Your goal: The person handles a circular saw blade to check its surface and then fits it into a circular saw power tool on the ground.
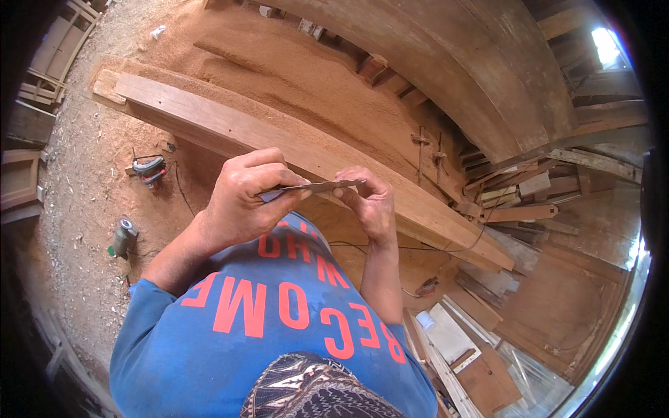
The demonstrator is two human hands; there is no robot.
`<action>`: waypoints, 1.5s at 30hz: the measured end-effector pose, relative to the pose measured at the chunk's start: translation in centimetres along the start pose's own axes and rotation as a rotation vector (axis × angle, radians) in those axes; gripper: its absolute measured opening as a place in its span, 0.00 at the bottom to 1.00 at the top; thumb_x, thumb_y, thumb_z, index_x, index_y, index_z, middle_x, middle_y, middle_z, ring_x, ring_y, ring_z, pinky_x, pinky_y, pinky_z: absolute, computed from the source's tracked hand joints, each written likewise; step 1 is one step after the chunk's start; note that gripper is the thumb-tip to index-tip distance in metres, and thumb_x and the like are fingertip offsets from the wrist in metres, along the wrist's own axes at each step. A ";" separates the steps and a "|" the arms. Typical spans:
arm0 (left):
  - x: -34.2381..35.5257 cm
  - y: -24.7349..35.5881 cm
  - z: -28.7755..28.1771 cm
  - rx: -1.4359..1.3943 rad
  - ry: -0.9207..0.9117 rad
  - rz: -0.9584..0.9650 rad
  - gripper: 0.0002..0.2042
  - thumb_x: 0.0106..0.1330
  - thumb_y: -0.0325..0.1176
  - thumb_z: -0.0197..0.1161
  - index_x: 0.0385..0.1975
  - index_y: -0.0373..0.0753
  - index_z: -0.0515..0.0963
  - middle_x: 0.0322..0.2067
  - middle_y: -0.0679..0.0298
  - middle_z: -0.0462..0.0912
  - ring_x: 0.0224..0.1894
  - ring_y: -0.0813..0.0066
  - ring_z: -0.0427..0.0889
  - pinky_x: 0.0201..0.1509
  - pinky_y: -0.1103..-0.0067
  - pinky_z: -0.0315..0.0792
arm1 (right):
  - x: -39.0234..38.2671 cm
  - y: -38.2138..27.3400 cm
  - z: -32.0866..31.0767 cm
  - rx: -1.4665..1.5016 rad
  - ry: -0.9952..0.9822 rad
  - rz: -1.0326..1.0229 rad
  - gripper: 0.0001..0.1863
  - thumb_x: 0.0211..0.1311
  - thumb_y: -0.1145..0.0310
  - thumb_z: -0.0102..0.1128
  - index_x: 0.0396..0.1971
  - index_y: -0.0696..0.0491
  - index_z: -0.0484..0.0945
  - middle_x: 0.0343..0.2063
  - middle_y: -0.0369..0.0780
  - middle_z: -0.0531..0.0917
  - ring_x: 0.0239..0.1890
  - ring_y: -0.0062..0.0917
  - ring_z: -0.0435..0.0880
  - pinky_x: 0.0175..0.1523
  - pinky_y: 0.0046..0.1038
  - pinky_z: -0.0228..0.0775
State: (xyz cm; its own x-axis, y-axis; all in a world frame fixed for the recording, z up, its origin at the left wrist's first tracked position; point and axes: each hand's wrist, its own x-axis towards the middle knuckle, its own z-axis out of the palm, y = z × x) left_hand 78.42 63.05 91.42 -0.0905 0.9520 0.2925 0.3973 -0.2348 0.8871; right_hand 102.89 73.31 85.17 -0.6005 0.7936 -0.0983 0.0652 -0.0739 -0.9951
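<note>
In front of my chest, both hands hold a thin, dark, flat strip [322, 187] seen almost edge-on. Its exact kind does not show. My left hand [252, 187] pinches the strip's left end between thumb and curled fingers. At the other end, my right hand [369, 198] grips it with thumb and fingertips. Just beyond the hands lies a long squared wooden beam [230, 127], running from upper left to lower right. The hands appear raised above the beam's near side.
Sawdust [300, 83] covers the ground past the beam. A corded power tool [148, 169] and a green power tool [125, 238] are on the left. Stacked boards [529, 212] crowd the right. A large curved wooden structure [446, 63] spans the top.
</note>
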 end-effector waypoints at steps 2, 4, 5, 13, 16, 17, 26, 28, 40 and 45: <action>0.3 0.1 0.1 0.035 0.019 0.043 0.06 0.53 0.21 0.74 0.29 0.35 0.85 0.25 0.58 0.82 0.28 0.63 0.81 0.33 0.72 0.75 | 0.0 0.1 0.0 0.020 -0.010 0.029 0.10 0.56 0.77 0.77 0.36 0.55 0.84 0.38 0.39 0.86 0.48 0.27 0.82 0.56 0.32 0.73; 0.6 0.3 0.4 0.064 0.069 0.103 0.05 0.54 0.23 0.73 0.28 0.35 0.83 0.22 0.60 0.77 0.25 0.62 0.78 0.27 0.70 0.71 | 0.1 0.2 0.0 0.014 -0.017 0.006 0.10 0.56 0.77 0.76 0.37 0.55 0.84 0.38 0.39 0.86 0.47 0.26 0.83 0.55 0.30 0.73; 0.6 0.3 0.3 0.062 0.063 0.077 0.05 0.54 0.23 0.73 0.27 0.35 0.83 0.22 0.60 0.77 0.25 0.61 0.79 0.27 0.70 0.71 | 0.1 0.2 0.0 0.011 -0.021 -0.006 0.10 0.57 0.77 0.76 0.37 0.55 0.85 0.38 0.38 0.86 0.46 0.26 0.83 0.54 0.30 0.74; 0.8 0.4 -0.2 -0.017 0.011 -0.177 0.07 0.54 0.24 0.74 0.29 0.31 0.83 0.25 0.58 0.80 0.28 0.70 0.80 0.30 0.74 0.71 | -0.5 0.1 0.4 0.040 0.025 0.125 0.12 0.56 0.77 0.77 0.40 0.55 0.87 0.37 0.33 0.89 0.41 0.18 0.83 0.51 0.25 0.75; 0.8 0.1 -0.1 -0.039 0.024 -0.241 0.07 0.55 0.26 0.74 0.30 0.31 0.84 0.25 0.59 0.80 0.27 0.71 0.80 0.30 0.74 0.71 | -0.6 -0.1 0.5 0.065 0.025 0.142 0.12 0.57 0.77 0.76 0.41 0.55 0.87 0.38 0.34 0.89 0.42 0.18 0.83 0.51 0.26 0.75; 0.8 0.2 -0.2 -0.036 0.026 -0.250 0.07 0.55 0.26 0.74 0.30 0.31 0.84 0.25 0.59 0.80 0.27 0.72 0.80 0.30 0.74 0.71 | -0.6 -0.3 0.6 0.075 0.026 0.146 0.12 0.57 0.77 0.76 0.41 0.56 0.87 0.38 0.34 0.89 0.42 0.18 0.83 0.50 0.26 0.75; 1.2 0.1 -0.3 -0.064 0.035 -0.319 0.08 0.55 0.28 0.75 0.31 0.32 0.84 0.25 0.61 0.80 0.29 0.74 0.79 0.34 0.76 0.71 | -0.8 -0.5 0.9 0.101 0.058 0.151 0.09 0.58 0.77 0.75 0.39 0.56 0.86 0.36 0.34 0.88 0.40 0.17 0.83 0.47 0.24 0.76; 1.1 -0.3 -0.6 -0.097 0.032 -0.327 0.08 0.55 0.28 0.75 0.31 0.32 0.84 0.25 0.63 0.79 0.30 0.76 0.78 0.34 0.77 0.71 | -1.0 -0.8 0.7 0.052 0.045 0.114 0.09 0.58 0.77 0.75 0.38 0.56 0.86 0.35 0.34 0.88 0.39 0.17 0.83 0.47 0.24 0.75; 0.8 -0.5 -0.6 -0.204 -0.025 -0.456 0.08 0.60 0.28 0.74 0.35 0.31 0.85 0.27 0.68 0.81 0.35 0.83 0.80 0.40 0.80 0.74 | -1.0 -0.4 1.2 0.214 0.036 0.226 0.08 0.60 0.77 0.73 0.40 0.57 0.86 0.35 0.35 0.88 0.38 0.18 0.83 0.47 0.24 0.76; 0.7 0.7 -0.8 -0.380 -0.035 -0.463 0.12 0.62 0.27 0.72 0.44 0.31 0.84 0.35 0.64 0.82 0.39 0.80 0.81 0.44 0.80 0.76 | -0.8 2.7 1.2 0.399 0.027 0.210 0.10 0.60 0.77 0.72 0.41 0.57 0.86 0.36 0.36 0.88 0.38 0.18 0.84 0.47 0.24 0.75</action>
State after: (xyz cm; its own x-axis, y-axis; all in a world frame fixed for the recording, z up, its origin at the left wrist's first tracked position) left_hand 77.91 63.37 92.54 -0.1436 0.9765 -0.1609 -0.0314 0.1580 0.9869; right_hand 102.56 71.78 82.54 -0.5861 0.7513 -0.3033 -0.1325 -0.4581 -0.8790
